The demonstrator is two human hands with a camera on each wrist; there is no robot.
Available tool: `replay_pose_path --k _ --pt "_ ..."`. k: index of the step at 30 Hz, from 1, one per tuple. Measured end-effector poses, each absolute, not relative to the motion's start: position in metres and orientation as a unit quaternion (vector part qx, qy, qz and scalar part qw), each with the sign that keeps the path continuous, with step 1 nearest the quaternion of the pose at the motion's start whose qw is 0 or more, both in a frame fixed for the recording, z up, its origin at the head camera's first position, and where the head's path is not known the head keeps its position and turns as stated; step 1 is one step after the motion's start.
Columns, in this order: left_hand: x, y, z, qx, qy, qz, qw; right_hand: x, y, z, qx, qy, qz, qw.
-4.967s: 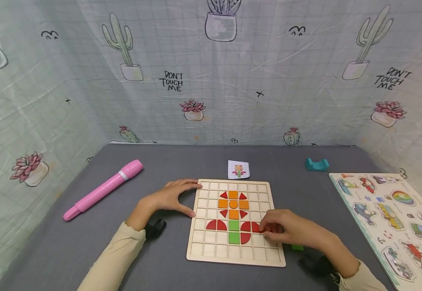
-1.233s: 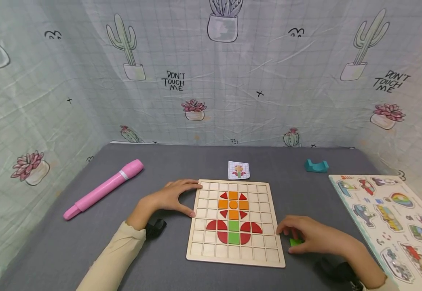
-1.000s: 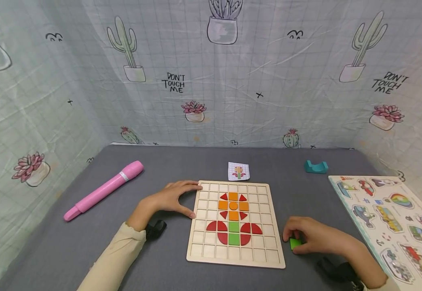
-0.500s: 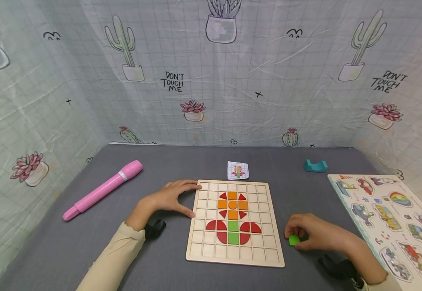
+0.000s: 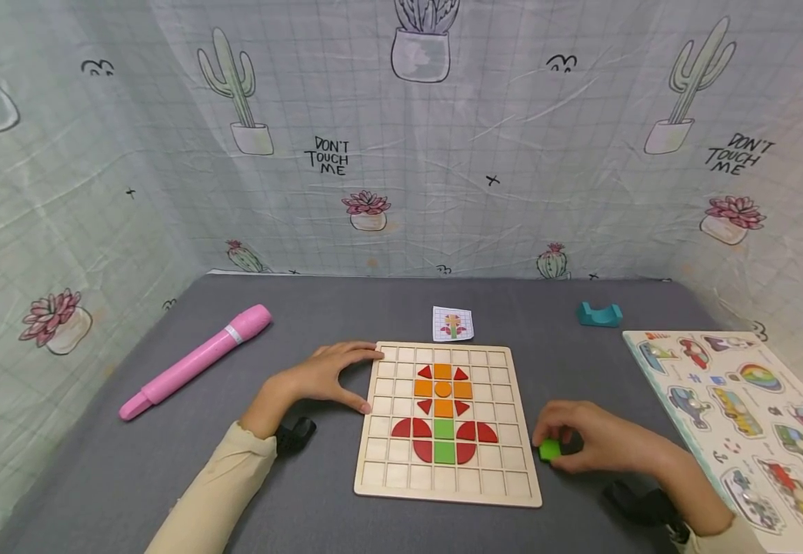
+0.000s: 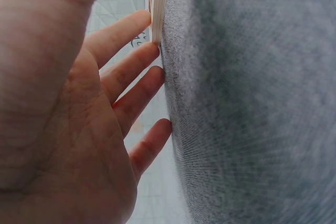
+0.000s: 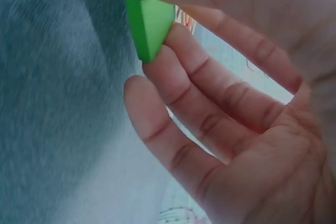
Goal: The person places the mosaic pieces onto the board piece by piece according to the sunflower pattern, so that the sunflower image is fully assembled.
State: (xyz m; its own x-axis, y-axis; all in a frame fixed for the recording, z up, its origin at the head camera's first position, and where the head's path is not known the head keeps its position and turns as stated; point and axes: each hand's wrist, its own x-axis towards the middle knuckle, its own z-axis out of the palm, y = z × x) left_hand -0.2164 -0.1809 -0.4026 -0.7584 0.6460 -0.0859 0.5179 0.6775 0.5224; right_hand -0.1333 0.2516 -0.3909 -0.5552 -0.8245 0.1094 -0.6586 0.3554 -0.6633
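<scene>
In the head view a wooden grid board (image 5: 488, 485) lies at the middle of the table. It bears a flower-like pattern of orange squares (image 5: 443, 408), an orange circle (image 5: 443, 389), red triangles, green squares (image 5: 444, 452) and red quarter-circle tiles (image 5: 467, 452). My left hand (image 5: 328, 375) touches the board's left edge with spread fingers; the left wrist view shows fingertips against the board's side (image 6: 159, 3). Just right of the board, my right hand (image 5: 598, 440) pinches a green tile (image 5: 550, 450) between thumb and fingers. The right wrist view shows the tile's (image 7: 152, 27) thick side.
A small pattern card (image 5: 453, 324) lies behind the board. A pink pen-shaped object (image 5: 197, 362) is at the left. At the back right sits a teal cradle-shaped piece (image 5: 600, 315), and a picture puzzle board (image 5: 713, 392) covers the right side.
Earlier my right hand was at a red tile on the board. A red quarter circle has since appeared left of the green squares. The right hand has picked up the green tile and moved slightly left.
</scene>
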Motion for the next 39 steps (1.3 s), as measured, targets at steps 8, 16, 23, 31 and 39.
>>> replay_pose_path --k 8,16,23,31,39 --pt "-0.219 -0.18 -0.405 0.321 0.906 0.24 0.138 -0.13 0.227 -0.387 -0.451 0.814 -0.337 0.146" --pt "-0.218 -0.177 -0.405 0.321 0.907 0.235 0.141 -0.127 0.198 -0.383 -0.455 0.818 -0.308 0.171" --pt "-0.216 -0.177 -0.406 0.318 0.906 0.241 0.144 -0.119 0.171 -0.385 -0.455 0.815 -0.304 0.19" --pt "-0.217 -0.178 -0.406 0.316 0.907 0.24 0.139 -0.11 0.149 -0.389 -0.476 0.819 -0.29 0.135" --pt "-0.217 -0.181 -0.404 0.315 0.908 0.241 0.133 -0.105 0.136 -0.393 -0.505 0.818 -0.264 0.075"
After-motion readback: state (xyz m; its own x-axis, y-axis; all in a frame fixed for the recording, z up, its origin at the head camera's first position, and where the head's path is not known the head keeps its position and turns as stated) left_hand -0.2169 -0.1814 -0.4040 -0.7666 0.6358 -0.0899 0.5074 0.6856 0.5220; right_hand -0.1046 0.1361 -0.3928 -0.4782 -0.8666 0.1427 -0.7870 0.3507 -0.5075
